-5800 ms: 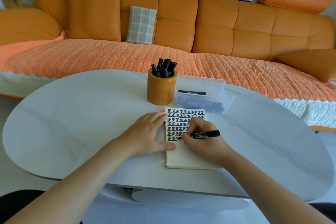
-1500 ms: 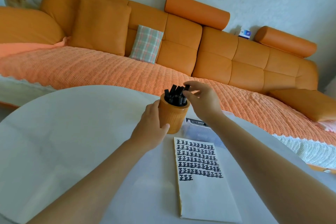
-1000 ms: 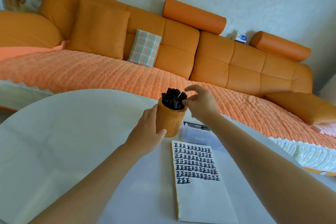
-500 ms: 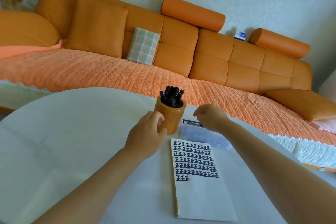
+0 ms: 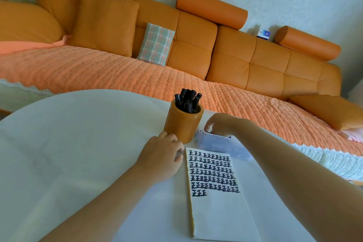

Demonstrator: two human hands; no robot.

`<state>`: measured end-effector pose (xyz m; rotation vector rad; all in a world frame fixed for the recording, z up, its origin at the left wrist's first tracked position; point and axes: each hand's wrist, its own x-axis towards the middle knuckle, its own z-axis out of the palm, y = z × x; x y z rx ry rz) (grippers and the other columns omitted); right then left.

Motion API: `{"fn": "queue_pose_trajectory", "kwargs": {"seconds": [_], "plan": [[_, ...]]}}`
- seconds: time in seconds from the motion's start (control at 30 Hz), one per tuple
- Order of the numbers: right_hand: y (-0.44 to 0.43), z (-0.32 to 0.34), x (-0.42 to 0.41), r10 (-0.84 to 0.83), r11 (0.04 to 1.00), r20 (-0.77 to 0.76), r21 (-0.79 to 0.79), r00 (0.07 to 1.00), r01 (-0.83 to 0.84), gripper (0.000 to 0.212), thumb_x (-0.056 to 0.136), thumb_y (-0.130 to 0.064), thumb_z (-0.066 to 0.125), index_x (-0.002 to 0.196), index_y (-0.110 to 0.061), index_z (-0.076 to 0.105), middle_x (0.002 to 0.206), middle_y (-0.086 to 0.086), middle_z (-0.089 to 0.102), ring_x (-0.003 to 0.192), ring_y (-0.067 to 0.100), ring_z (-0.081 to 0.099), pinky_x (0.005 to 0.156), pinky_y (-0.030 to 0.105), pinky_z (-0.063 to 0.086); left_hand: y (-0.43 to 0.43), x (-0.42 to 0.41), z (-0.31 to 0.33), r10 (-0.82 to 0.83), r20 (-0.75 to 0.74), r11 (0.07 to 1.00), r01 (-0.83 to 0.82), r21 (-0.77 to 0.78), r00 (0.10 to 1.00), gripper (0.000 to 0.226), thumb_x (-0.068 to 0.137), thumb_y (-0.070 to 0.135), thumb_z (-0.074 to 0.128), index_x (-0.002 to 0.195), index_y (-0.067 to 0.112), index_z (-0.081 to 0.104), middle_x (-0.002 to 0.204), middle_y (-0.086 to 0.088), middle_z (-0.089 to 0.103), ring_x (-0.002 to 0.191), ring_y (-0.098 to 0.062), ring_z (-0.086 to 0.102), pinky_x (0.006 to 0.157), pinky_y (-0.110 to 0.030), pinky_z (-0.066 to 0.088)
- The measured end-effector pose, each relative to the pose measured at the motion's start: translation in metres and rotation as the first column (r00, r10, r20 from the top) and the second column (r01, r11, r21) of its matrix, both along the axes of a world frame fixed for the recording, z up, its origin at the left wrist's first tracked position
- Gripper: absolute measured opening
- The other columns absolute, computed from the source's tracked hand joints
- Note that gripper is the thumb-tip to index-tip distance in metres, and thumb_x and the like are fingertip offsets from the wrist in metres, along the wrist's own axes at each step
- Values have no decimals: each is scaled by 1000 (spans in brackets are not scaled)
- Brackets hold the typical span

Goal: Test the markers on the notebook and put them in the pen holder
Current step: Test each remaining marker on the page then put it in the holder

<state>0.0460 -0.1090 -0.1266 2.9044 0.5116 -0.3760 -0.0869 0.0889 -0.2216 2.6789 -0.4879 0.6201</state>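
Several markers [image 5: 187, 102] fill the pen holder [image 5: 183, 125]; notebook [image 5: 216, 188] lies nearer. Right hand [image 5: 222, 124] curls into the clear box [image 5: 222, 143], grip hidden; left hand [image 5: 163, 155] lies loose by the holder. Pinch the next one mid-barrel.

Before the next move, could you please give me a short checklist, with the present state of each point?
1. Pen holder upright, markers standing inside: ok.
2. Notebook has blank paper below the written rows: ok.
3. Right hand above the clear box: ok.
4. A marker waiting in the box: cannot tell, the hand hides it.
5. Left hand pressing the notebook: not ok, it lies beside the page, near the holder's base.
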Motion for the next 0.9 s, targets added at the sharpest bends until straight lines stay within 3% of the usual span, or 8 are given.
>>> {"fn": "queue_pose_trajectory", "kwargs": {"seconds": [0.2, 0.3, 0.4, 0.5, 0.7, 0.8, 0.9], "plan": [[0, -4, 1, 40, 998, 64, 48, 997, -43, 20, 91, -19, 59, 100, -30, 73, 110, -5, 71, 105, 18, 63, 95, 39, 52, -1, 1, 1, 4, -12, 1000, -4, 21, 1000, 29, 96, 44, 41, 113, 31, 60, 114, 11, 59, 105, -11, 49, 84, -25, 41], [-2, -7, 1, 56, 997, 60, 53, 997, -59, 28, 90, -13, 57, 105, -30, 73, 110, -5, 72, 103, 17, 65, 94, 38, 54, -1, -1, 2, 11, -19, 1000, -11, 25, 1000, 31, 96, 44, 40, 116, 31, 60, 116, 11, 58, 107, -11, 49, 85, -25, 41], [-4, -6, 0, 88, 993, 100, 70, 991, -95, 22, 91, -17, 62, 106, -26, 75, 109, -6, 73, 101, 15, 64, 92, 36, 53, -3, -2, 3, 8, -22, 999, -7, 39, 1000, 32, 96, 45, 40, 118, 31, 59, 117, 11, 57, 107, -11, 48, 85, -26, 41], [-6, 9, -11, 102, 982, 209, 137, 973, -132, 22, 97, -28, 58, 114, -25, 70, 109, -6, 71, 93, 13, 60, 83, 32, 50, -3, -3, 3, 16, -32, 999, -15, 52, 999, 32, 96, 45, 39, 118, 31, 59, 116, 12, 57, 107, -11, 47, 86, -25, 43], [-14, 30, -54, -2, 937, 339, 330, 941, -117, 25, 98, -28, 48, 117, -25, 64, 107, -5, 63, 88, 17, 59, 69, 33, 52, -6, -7, 12, 31, -76, 999, -29, 28, 997, 29, 96, 45, 40, 114, 32, 60, 113, 14, 57, 104, -8, 49, 82, -22, 45], [-21, 28, -83, -86, 801, 277, 590, 957, -99, 23, 99, -27, 53, 120, -29, 62, 99, -9, 62, 75, 11, 55, 59, 23, 42, -9, -11, 18, 37, -84, 999, -36, 9, 996, 27, 96, 43, 38, 109, 33, 60, 110, 15, 58, 99, -7, 49, 80, -22, 47], [-24, 21, -113, -142, 528, 37, 848, 989, 44, 17, 97, -20, 59, 108, -31, 66, 87, -7, 66, 68, 13, 59, 63, 26, 49, -15, -18, 28, 25, -82, 999, -28, -41, 996, 25, 96, 40, 40, 109, 33, 60, 108, 16, 58, 97, -7, 49, 74, -20, 41]]}}
